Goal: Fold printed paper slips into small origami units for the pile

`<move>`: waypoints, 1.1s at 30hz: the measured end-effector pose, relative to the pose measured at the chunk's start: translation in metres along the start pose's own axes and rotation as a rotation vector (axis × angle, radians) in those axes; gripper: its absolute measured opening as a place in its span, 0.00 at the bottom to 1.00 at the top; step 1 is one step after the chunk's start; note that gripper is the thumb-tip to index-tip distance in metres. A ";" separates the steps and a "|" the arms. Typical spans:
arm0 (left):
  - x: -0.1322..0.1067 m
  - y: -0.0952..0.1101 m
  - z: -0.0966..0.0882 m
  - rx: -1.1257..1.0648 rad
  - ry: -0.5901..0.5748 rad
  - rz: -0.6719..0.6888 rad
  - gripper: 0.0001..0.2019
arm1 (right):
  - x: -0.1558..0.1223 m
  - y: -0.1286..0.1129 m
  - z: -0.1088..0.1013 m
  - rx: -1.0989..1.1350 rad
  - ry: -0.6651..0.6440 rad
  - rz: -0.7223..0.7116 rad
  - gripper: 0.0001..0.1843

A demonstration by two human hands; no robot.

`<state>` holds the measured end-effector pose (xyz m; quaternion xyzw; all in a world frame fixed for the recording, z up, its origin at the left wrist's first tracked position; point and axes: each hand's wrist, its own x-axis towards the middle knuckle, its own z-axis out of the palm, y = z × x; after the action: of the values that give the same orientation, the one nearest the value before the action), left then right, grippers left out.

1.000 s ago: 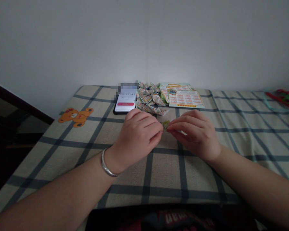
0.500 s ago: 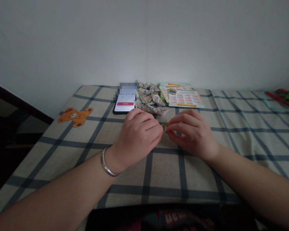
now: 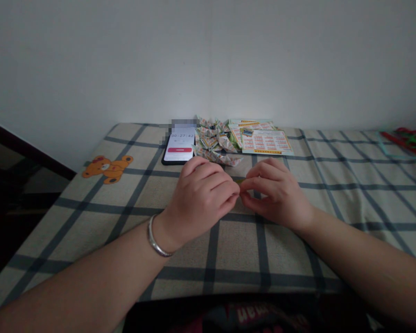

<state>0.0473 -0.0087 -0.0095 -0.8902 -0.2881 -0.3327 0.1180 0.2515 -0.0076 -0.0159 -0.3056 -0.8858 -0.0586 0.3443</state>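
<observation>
Above the checked cloth, my left hand (image 3: 206,196) and my right hand (image 3: 279,196) meet at their fingertips. Between them a sliver of yellow-green folded paper (image 3: 240,181) shows; most of it is hidden behind the fingers. Both hands are closed in a pinch on this piece. Just beyond my left hand lies a pile of folded printed paper pieces (image 3: 217,138). Flat printed sheets with red calendar-like grids (image 3: 266,141) are stacked to the right of the pile.
A phone (image 3: 179,148) with a running-time display lies left of the folded pieces. An orange bear figure (image 3: 109,169) is on the checked tablecloth (image 3: 180,277) at left. Red and green items (image 3: 411,141) lie at far right. A wall (image 3: 208,60) stands behind.
My left fingertips have shifted slightly right and now touch my right fingertips. Less of the folded paper shows between them.
</observation>
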 end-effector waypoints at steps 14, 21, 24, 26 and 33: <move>0.000 -0.002 0.001 -0.037 -0.002 -0.030 0.06 | 0.003 -0.003 0.000 -0.041 -0.007 0.030 0.04; -0.001 -0.004 0.001 -0.029 0.012 0.004 0.06 | 0.002 0.001 -0.001 0.034 -0.040 0.054 0.04; 0.000 -0.005 0.001 -0.020 0.004 0.010 0.06 | 0.001 0.000 -0.001 -0.030 -0.024 0.027 0.04; 0.000 -0.004 0.001 -0.011 -0.007 0.013 0.06 | 0.001 -0.001 -0.001 -0.050 -0.021 0.010 0.04; 0.000 -0.004 0.003 -0.036 -0.026 0.012 0.06 | 0.003 -0.004 0.002 -0.028 -0.025 -0.025 0.03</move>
<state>0.0466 -0.0046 -0.0116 -0.8982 -0.2782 -0.3254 0.0999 0.2465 -0.0089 -0.0151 -0.2998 -0.8929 -0.0714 0.3282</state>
